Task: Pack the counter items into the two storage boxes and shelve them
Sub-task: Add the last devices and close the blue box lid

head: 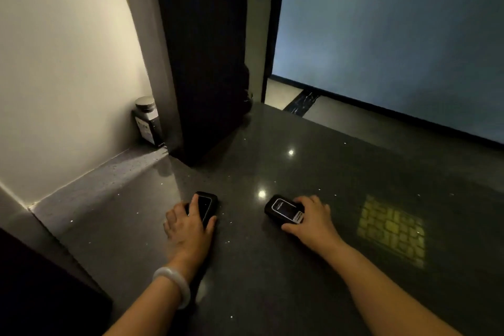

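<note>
Each hand (188,222) (313,217) grips a black case (207,206) (282,209) — long axes converging away.

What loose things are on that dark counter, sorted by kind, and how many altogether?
Small black boxes: 2, one under the left hand at, one gripped by the right hand at.
Dark jars with a silver lid: 1, in the corner by the wall.
Total: 3 things on the counter.
</note>
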`<act>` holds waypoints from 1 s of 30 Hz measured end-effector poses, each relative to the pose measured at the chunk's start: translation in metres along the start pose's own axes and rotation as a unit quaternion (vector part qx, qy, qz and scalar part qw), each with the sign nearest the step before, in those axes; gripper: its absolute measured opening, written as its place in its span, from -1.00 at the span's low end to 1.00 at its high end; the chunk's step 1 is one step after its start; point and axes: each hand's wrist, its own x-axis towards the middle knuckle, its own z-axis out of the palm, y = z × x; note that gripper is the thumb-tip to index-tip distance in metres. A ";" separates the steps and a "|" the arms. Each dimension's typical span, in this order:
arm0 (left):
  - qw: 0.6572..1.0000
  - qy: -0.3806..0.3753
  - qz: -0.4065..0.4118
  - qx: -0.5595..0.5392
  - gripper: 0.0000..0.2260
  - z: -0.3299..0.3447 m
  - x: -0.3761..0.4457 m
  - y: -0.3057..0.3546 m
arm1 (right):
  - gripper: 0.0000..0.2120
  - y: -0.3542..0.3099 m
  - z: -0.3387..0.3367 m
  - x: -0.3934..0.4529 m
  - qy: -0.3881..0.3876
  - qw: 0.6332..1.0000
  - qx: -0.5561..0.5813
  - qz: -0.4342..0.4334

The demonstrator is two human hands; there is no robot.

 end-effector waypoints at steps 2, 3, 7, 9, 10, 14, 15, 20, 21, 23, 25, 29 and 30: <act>1.000 -0.002 0.017 -0.019 -0.37 0.001 -0.007 0.002 | -0.36 0.029 -0.018 -0.034 0.009 0.998 0.047 0.037; 0.999 -0.004 0.028 -0.023 -0.37 0.003 -0.014 0.005 | -0.36 0.043 -0.028 -0.051 0.014 0.996 0.071 0.055; 0.992 -0.031 0.109 -0.057 -0.34 0.029 -0.062 0.061 | -0.38 0.104 -0.070 -0.131 0.061 0.979 0.139 0.136; 0.978 -0.064 0.176 -0.095 -0.33 0.047 -0.103 0.108 | -0.39 0.131 -0.092 -0.175 0.100 0.966 0.166 0.171; 0.967 -0.080 0.211 -0.116 -0.33 0.055 -0.126 0.133 | -0.40 0.143 -0.103 -0.198 0.120 0.959 0.178 0.185; 0.905 -0.143 0.335 -0.220 -0.35 0.070 -0.224 0.227 | -0.44 0.184 -0.143 -0.290 0.217 0.921 0.220 0.235; 0.889 -0.166 0.356 -0.236 -0.35 0.071 -0.247 0.245 | -0.44 0.192 -0.152 -0.312 0.245 0.910 0.227 0.245; 0.794 -0.274 0.471 -0.268 -0.36 0.063 -0.360 0.314 | -0.47 0.220 -0.188 -0.429 0.360 0.845 0.273 0.287; 0.775 -0.296 0.487 -0.274 -0.37 0.060 -0.380 0.321 | -0.48 0.224 -0.191 -0.451 0.381 0.830 0.283 0.293; 0.734 -0.325 0.529 -0.276 -0.39 0.055 -0.426 0.334 | -0.50 0.232 -0.196 -0.502 0.426 0.800 0.291 0.308; 0.696 -0.352 0.558 -0.282 -0.40 0.052 -0.470 0.342 | -0.52 0.237 -0.198 -0.554 0.460 0.774 0.291 0.323; 0.628 -0.406 0.602 -0.280 -0.41 0.046 -0.552 0.345 | -0.57 0.247 -0.191 -0.652 0.535 0.697 0.318 0.357; 0.609 -0.420 0.613 -0.278 -0.41 0.045 -0.571 0.344 | -0.58 0.250 -0.188 -0.675 0.555 0.673 0.329 0.363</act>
